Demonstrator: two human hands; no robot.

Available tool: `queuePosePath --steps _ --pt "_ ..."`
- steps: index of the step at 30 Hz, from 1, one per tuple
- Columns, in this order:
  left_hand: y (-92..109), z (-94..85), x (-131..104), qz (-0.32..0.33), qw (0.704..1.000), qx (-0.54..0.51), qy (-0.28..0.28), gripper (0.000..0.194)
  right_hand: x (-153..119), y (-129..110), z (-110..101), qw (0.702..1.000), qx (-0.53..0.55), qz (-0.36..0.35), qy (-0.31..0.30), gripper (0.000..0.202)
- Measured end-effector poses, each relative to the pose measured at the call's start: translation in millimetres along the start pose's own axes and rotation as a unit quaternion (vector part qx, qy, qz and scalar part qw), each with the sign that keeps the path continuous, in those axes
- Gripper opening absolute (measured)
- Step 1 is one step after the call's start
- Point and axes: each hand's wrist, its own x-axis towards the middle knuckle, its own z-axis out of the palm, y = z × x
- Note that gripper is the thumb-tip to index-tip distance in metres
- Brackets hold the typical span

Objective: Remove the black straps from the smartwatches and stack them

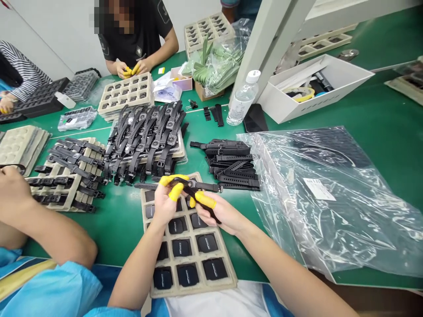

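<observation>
Both hands wear yellow finger cots and meet above the far part of a beige tray [194, 290]. My left hand [165, 198] is closed around the body of a black watch [180, 181]. My right hand [221, 213] pinches the black strap [209, 209] at the watch's near right side; the fingers hide the joint between them. Beneath, square black watch pieces [207, 243] with pale lettering sit in the tray's pockets. Another strapped watch [208, 187] lies across the tray's far end, partly behind my hands.
Loose black straps [231, 167] are piled right of my hands, beside a large clear plastic bag [330, 211]. Strapped watches [145, 136] are stacked ahead. A bottle [243, 99], a phone [255, 118] and a white box [287, 103] stand farther back. Co-workers sit left and opposite.
</observation>
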Motion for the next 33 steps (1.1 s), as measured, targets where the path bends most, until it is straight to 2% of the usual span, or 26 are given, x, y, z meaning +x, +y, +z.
queuePosePath --steps 2,4,10,13,16,18,21,23,26,29,31,33 --pt "2 -4.1 4 -0.01 0.995 -0.049 0.088 0.035 -1 -1 -1 0.999 -0.023 0.023 -0.01 0.047" --pt "4 -8.0 8 -0.011 0.987 -0.075 0.143 0.041 -2 -2 -4 0.998 -0.055 0.029 -0.01 0.046" --pt "9 -6.5 7 0.006 0.983 -0.078 0.167 0.045 -6 -9 -11 0.992 -0.123 0.016 0.006 0.046" --pt "11 -7.4 8 0.026 0.975 -0.079 0.205 0.044 -8 -14 -16 0.989 -0.146 0.036 0.002 0.045" --pt "11 -8.5 10 0.021 0.965 -0.088 0.244 0.043 -8 -16 -19 0.985 -0.167 0.02 0.048 0.045" --pt "7 -5.3 8 -0.041 0.977 -0.081 0.191 0.043 -6 -15 -19 0.982 -0.154 -0.036 0.099 0.047" --pt "-2 4.5 1 -0.144 0.989 -0.038 0.019 0.048 -2 -9 -15 0.979 -0.109 -0.102 0.14 0.047" --pt "-8 9.1 -5 -0.15 0.986 0.014 -0.065 0.045 1 -4 -11 0.979 -0.093 -0.115 0.143 0.046" --pt "-14 7.6 -10 -0.051 0.983 0.127 -0.122 0.034 2 3 -6 0.983 -0.093 -0.1 0.122 0.046" --pt "-17 0.4 -10 0.077 0.955 0.231 -0.167 0.043 2 6 -3 0.988 -0.103 -0.06 0.098 0.046" --pt "-18 -3.6 -10 0.118 0.934 0.275 -0.197 0.054 1 7 -3 0.989 -0.115 -0.041 0.084 0.043" --pt "-18 -5.7 -10 0.131 0.919 0.3 -0.221 0.06 1 6 -4 0.99 -0.117 -0.032 0.071 0.041"
